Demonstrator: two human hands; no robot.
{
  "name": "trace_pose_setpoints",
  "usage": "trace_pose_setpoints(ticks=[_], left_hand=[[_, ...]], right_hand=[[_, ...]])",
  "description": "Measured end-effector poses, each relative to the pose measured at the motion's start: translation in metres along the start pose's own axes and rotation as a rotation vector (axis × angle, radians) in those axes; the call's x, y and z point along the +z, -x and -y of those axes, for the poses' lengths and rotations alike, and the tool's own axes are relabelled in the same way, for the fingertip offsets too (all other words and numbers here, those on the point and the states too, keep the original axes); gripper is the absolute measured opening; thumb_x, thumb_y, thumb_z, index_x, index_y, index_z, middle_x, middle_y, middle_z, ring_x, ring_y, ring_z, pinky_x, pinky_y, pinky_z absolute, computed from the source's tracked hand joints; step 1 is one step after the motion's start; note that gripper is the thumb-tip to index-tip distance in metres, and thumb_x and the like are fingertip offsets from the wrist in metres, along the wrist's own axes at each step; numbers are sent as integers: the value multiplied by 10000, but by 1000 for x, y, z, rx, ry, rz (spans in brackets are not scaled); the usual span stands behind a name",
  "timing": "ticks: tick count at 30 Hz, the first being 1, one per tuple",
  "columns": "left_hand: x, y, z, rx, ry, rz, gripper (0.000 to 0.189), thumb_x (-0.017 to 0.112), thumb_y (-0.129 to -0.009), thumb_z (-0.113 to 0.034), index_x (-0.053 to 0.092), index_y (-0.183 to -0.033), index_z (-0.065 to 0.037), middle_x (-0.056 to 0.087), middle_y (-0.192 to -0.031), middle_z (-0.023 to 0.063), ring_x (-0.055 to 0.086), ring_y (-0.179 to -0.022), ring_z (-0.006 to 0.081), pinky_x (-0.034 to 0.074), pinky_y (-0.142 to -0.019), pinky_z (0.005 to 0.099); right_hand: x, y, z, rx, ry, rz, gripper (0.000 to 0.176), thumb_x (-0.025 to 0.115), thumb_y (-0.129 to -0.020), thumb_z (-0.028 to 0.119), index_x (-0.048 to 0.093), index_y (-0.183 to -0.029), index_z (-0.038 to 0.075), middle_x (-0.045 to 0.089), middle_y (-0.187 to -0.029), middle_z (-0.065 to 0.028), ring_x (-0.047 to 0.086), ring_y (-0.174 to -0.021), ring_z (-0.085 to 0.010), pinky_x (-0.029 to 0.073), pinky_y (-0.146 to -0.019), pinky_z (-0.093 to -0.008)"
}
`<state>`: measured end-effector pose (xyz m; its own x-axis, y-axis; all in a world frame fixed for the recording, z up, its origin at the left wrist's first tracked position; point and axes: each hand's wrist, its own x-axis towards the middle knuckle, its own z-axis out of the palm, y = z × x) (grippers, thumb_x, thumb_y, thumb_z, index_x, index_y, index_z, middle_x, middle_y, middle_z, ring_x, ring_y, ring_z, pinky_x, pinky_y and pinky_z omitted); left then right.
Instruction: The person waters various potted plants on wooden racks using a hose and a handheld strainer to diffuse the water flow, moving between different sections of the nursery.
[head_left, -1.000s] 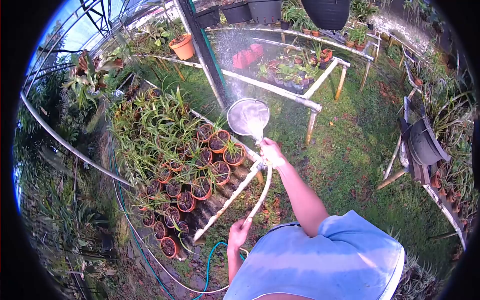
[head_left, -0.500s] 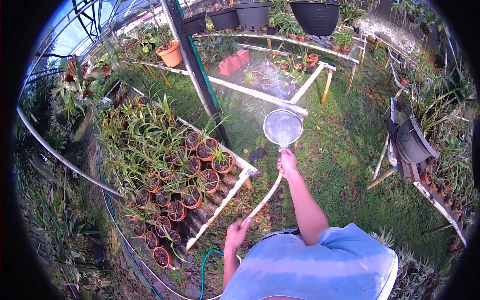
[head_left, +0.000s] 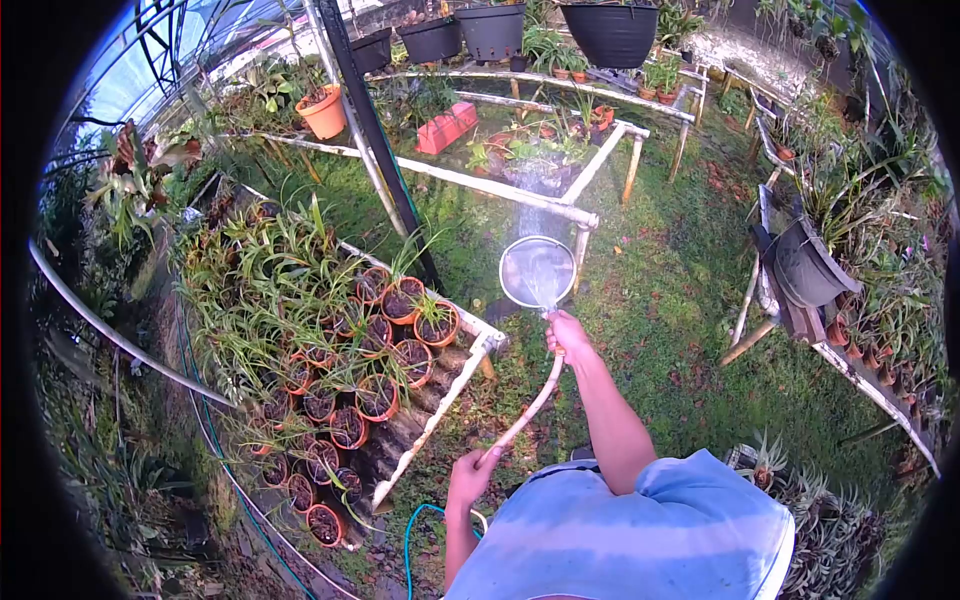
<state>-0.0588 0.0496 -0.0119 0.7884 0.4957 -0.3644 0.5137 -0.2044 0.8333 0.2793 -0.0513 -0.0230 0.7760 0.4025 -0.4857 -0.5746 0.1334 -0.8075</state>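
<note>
Orange pots (head_left: 348,425), filled with dark soil, crowd a low bench (head_left: 436,430) in the head view, long-leaved plants (head_left: 260,290) rising thickly from the farther ones. On the bench beyond, a larger orange pot (head_left: 322,117) holds a leafy plant; a red box (head_left: 446,130) sits to its right. Dark planters (head_left: 490,36) and a rounded black pot (head_left: 610,38) run along the top edge, their contents mostly out of sight. The two hands are apart. The right hand (head_left: 568,337) is wrapped around the neck of a round, pale-rimmed spray head (head_left: 538,272), which stands just beyond the fist and throws water forward. From that fist, a pale hose (head_left: 530,412) curves back to the left hand (head_left: 468,480), whose fingers clasp it near the bench's corner.
</note>
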Motion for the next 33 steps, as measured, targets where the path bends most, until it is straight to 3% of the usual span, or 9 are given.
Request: trace_pose_setpoints(ticks=[4,7,11,15,18,25,33], left_hand=[[-5,2,3,13,-31,-55,459,643,-907,-441,620,-709,-28,450,-566,-36,398,-545,73,332,-492,287],[-9,3,-2,-5,2,-28,509,645,-886,-496,663,-738,-9,500,-539,27,449,-522,103,371,-489,315],[-14,10,1,67,-35,34,496,645,-885,-500,682,-753,-24,497,-544,25,440,-523,108,363,-491,317],[-20,12,24,59,-42,34,472,643,-888,-493,700,-769,-41,494,-544,24,438,-523,114,361,-496,315],[-29,19,19,91,-69,51,485,630,-894,-493,674,-737,-37,487,-541,29,437,-522,124,361,-500,325],[-35,38,36,41,-66,69,546,633,-875,-537,597,-673,-31,493,-542,34,442,-522,139,364,-502,337],[-22,50,16,-44,-91,-79,602,583,-848,-644,705,-769,-59,584,-583,72,564,-549,193,440,-557,337]], right_hand=[[3,7,-6,-123,-169,-174,100,507,-957,185,493,-1014,104,406,-623,2,365,-438,-89,326,-370,-252],[-7,9,-7,-105,-148,-208,168,422,-999,217,515,-1028,79,424,-629,-19,402,-439,-108,354,-372,-277],[-15,23,-11,-58,-72,-106,169,428,-1001,222,509,-1030,77,414,-622,-14,391,-436,-104,343,-369,-271],[-10,34,-26,-161,-163,-237,181,426,-1007,234,513,-1032,78,405,-607,-6,373,-432,-101,335,-370,-268],[-12,41,-33,-82,-111,-260,161,462,-992,230,502,-992,74,399,-612,-2,360,-435,-97,330,-373,-265],[-1,50,-44,41,-9,-53,89,521,-942,166,504,-976,86,402,-625,-3,370,-442,-95,319,-364,-260],[-9,33,-48,-95,-187,-228,95,496,-957,198,459,-978,113,414,-633,-9,386,-444,-97,324,-361,-255]])
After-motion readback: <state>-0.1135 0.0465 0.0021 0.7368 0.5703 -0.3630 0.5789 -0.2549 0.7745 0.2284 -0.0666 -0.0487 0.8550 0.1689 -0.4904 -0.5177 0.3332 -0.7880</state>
